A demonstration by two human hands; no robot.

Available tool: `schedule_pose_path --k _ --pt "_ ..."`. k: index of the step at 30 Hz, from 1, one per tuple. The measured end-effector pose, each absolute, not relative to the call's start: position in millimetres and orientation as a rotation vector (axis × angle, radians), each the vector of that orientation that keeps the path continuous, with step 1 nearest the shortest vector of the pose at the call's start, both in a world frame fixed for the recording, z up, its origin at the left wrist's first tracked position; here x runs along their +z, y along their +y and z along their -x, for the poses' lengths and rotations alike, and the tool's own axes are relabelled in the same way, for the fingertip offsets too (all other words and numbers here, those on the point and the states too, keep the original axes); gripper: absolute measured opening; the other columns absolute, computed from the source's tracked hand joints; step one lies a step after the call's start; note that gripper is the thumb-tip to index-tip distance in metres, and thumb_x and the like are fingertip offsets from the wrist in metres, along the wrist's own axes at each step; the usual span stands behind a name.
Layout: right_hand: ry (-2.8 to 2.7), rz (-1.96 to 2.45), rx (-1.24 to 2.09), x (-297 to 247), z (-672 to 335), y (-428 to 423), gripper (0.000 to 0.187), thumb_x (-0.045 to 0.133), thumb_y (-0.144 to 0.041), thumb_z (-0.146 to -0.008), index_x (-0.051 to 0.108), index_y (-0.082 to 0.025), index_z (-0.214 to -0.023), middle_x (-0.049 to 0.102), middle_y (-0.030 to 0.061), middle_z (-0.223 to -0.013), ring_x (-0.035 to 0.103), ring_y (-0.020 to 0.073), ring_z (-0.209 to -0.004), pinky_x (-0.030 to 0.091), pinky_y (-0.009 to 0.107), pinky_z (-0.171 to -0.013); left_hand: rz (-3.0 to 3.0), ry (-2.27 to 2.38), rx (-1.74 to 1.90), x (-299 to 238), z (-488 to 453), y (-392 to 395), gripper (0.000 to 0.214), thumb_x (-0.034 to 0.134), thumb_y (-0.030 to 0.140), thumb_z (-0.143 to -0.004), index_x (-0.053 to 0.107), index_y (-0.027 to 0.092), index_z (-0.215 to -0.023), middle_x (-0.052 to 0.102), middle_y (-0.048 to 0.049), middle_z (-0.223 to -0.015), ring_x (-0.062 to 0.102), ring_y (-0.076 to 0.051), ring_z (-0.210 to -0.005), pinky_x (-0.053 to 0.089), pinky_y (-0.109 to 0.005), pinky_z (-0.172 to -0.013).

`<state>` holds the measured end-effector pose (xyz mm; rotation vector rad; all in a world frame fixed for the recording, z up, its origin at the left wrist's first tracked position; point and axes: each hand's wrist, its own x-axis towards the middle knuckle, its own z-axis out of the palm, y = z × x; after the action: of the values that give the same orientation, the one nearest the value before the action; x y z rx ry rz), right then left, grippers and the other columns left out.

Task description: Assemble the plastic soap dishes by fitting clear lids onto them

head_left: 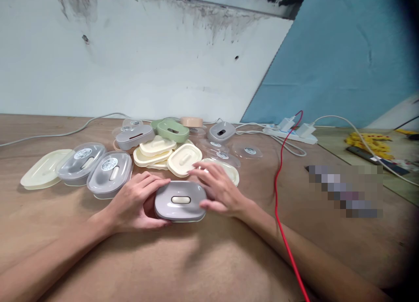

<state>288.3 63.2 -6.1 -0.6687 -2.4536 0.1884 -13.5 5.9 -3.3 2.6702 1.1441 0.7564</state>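
Grey box (180, 201) sits near-centre on surface (196, 262), left hand (134, 204) fingers gripping its left edge, right hand (222, 190) fingers spread loose against its right; lid apparently being seated, even pressure needed next.

The grey lid (180, 200) between the hands looks like smooth, glossy plastic, as do the cream lids (184, 159) and the green one (172, 130) behind it. Two clear covers (98, 168) are shiny see-through plastic with paper stickers. The table (203, 258) is matt bare wood, perhaps plywood, and the red cable (282, 193) has a smooth, rubbery-looking sheath.
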Motion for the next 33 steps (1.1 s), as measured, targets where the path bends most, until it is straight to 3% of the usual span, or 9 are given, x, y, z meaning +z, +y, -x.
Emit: schedule_pose_path --k 3,6,9,13,17,19,22,25,33 --pt "-2.158 1.009 -0.06 -7.0 -306.7 82.3 0.04 0.055 -0.05 -0.103 0.061 -0.024 -0.133 0.061 0.0156 -0.134 0.056 0.0352 -0.128 0.044 0.056 -0.109 -2.647 1.144 0.782 -3.7 13.4 6.1 0.079 0.085 0.049 -0.074 0.055 0.02 -0.142 0.071 -0.0124 -0.126 0.065 -0.033 -0.109 0.055 -0.049 -0.092" --pt "-2.04 1.285 -0.16 -11.7 -326.7 100.7 0.052 0.054 -0.051 -0.103 0.055 -0.022 -0.146 0.054 0.0195 -0.144 0.051 0.0399 -0.136 0.042 0.063 -0.111 -2.635 1.142 0.783 -5.1 14.3 6.9 0.081 0.086 0.048 -0.074 0.055 0.022 -0.144 0.071 -0.0119 -0.128 0.065 -0.034 -0.111 0.055 -0.049 -0.094" --pt "-2.073 1.422 -0.113 -18.4 -339.6 112.0 0.061 0.052 -0.056 -0.103 0.047 -0.028 -0.157 0.046 0.0196 -0.154 0.046 0.0437 -0.144 0.042 0.068 -0.111 -2.641 1.132 0.768 -6.8 15.4 7.5 0.083 0.086 0.048 -0.075 0.052 0.023 -0.146 0.07 -0.0122 -0.13 0.064 -0.034 -0.114 0.055 -0.05 -0.096" --pt "-2.101 1.43 0.015 -23.1 -340.0 116.0 0.056 0.052 -0.06 -0.102 0.057 -0.029 -0.148 0.054 0.0182 -0.15 0.047 0.0441 -0.145 0.046 0.067 -0.107 -2.622 1.135 0.789 -7.2 14.5 6.7 0.081 0.086 0.049 -0.075 0.053 0.022 -0.145 0.069 -0.012 -0.13 0.064 -0.034 -0.114 0.055 -0.051 -0.097" --pt "-1.964 1.396 0.132 -24.5 -335.2 117.2 0.051 0.063 -0.066 -0.094 0.065 -0.021 -0.119 0.073 0.0144 -0.117 0.07 0.0361 -0.11 0.055 0.053 -0.093 -2.601 1.135 0.817 -6.7 12.4 6.0 0.079 0.086 0.048 -0.076 0.054 0.022 -0.144 0.069 -0.0118 -0.128 0.063 -0.033 -0.113 0.054 -0.05 -0.098" --pt "-1.874 1.392 0.168 -24.6 -334.1 117.9 0.047 0.067 -0.066 -0.091 0.063 -0.022 -0.107 0.075 0.0116 -0.104 0.073 0.0329 -0.097 0.057 0.048 -0.086 -2.602 1.129 0.825 -7.0 12.2 6.2 0.08 0.086 0.049 -0.076 0.054 0.022 -0.143 0.069 -0.0115 -0.127 0.063 -0.033 -0.113 0.054 -0.05 -0.097" --pt "-1.77 1.274 0.051 -19.5 -332.4 115.7 0.039 0.071 -0.06 -0.091 0.06 -0.024 -0.101 0.075 0.0134 -0.111 0.071 0.036 -0.112 0.054 0.054 -0.097 -2.608 1.128 0.828 -8.1 12.8 6.7 0.081 0.087 0.05 -0.075 0.054 0.022 -0.143 0.069 -0.0113 -0.127 0.063 -0.033 -0.113 0.054 -0.05 -0.097" --pt "-1.718 1.023 -0.105 -7.1 -328.2 105.3 0.032 0.073 -0.049 -0.093 0.058 -0.025 -0.106 0.07 0.0169 -0.127 0.063 0.0363 -0.129 0.049 0.059 -0.107 -2.612 1.148 0.807 -8.0 13.2 6.5 0.081 0.087 0.051 -0.075 0.053 0.023 -0.144 0.069 -0.0116 -0.127 0.062 -0.034 -0.113 0.054 -0.05 -0.097" --pt "-2.015 0.41 -0.068 -4.5 -294.3 66.7 0.049 0.081 -0.056 -0.084 0.061 -0.025 -0.116 0.073 0.0159 -0.121 0.073 0.0344 -0.109 0.06 0.054 -0.089 -2.501 1.278 0.853 -10.1 12.2 6.3 0.09 0.085 0.054 -0.077 0.041 0.024 -0.149 0.067 -0.012 -0.128 0.065 -0.032 -0.111 0.055 -0.045 -0.095"
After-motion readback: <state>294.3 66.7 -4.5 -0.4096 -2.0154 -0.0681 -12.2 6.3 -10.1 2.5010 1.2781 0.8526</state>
